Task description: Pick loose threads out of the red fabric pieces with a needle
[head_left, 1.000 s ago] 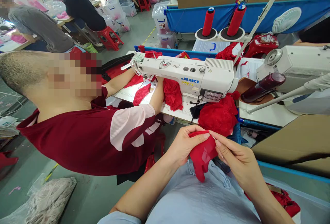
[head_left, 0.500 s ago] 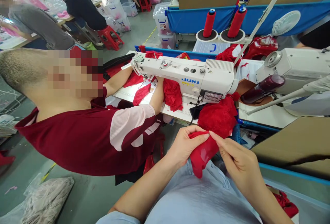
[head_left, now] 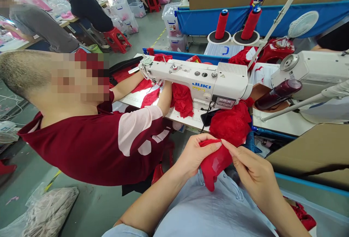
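Over my lap I hold a small piece of red sheer fabric (head_left: 215, 164). My left hand (head_left: 196, 154) is closed on its upper left edge, thumb on top. My right hand (head_left: 252, 171) pinches the upper right edge, fingertips almost meeting those of the left. The cloth hangs down between both hands onto my light blue garment (head_left: 212, 211). Just beyond my hands lies a heap of red lace pieces (head_left: 231, 123) at the table's edge.
A co-worker in a dark red shirt (head_left: 89, 146) sits close on my left, feeding red fabric (head_left: 182, 99) through a white sewing machine (head_left: 199, 78). Two red thread cones (head_left: 236, 23) stand behind it. A second machine (head_left: 313, 70) and cardboard (head_left: 313, 147) are at right. Other people sit on red stools far left.
My hands and the red fabric have barely shifted. The co-worker's forearm has moved slightly at the machine.
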Motion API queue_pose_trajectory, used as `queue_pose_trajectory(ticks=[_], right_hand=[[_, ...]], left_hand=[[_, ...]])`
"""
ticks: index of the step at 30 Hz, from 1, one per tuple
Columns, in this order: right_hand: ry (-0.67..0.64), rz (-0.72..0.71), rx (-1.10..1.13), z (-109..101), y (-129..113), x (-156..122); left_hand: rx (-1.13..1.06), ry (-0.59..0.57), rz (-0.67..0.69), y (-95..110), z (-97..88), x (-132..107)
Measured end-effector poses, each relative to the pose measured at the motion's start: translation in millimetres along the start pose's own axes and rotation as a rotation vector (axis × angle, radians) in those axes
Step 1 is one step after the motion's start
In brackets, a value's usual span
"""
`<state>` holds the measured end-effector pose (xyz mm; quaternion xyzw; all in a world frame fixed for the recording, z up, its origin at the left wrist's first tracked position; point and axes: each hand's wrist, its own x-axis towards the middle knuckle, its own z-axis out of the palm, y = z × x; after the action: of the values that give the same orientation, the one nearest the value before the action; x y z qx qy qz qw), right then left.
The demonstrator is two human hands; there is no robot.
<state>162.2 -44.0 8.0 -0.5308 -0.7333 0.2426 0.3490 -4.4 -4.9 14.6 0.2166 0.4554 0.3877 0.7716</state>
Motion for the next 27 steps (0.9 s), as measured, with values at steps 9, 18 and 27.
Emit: queue_pose_trajectory(ticks=[9, 18, 27], right_hand=[[0.062, 0.054, 0.127, 3.8, -6.8, 0.8], [0.048, 0.547, 0.804, 15.3, -5.8, 1.8], [0.093, 0.413, 0.57, 17.0, -4.9, 5.2]], left_hand=[[0.068, 0.004, 0.096, -0.6, 0.0, -3.5], [0.021, -0.028, 0.012, 3.1, -1.9, -3.6], [0.32, -0.097, 0.167, -4.1, -8.4, 1.3]])
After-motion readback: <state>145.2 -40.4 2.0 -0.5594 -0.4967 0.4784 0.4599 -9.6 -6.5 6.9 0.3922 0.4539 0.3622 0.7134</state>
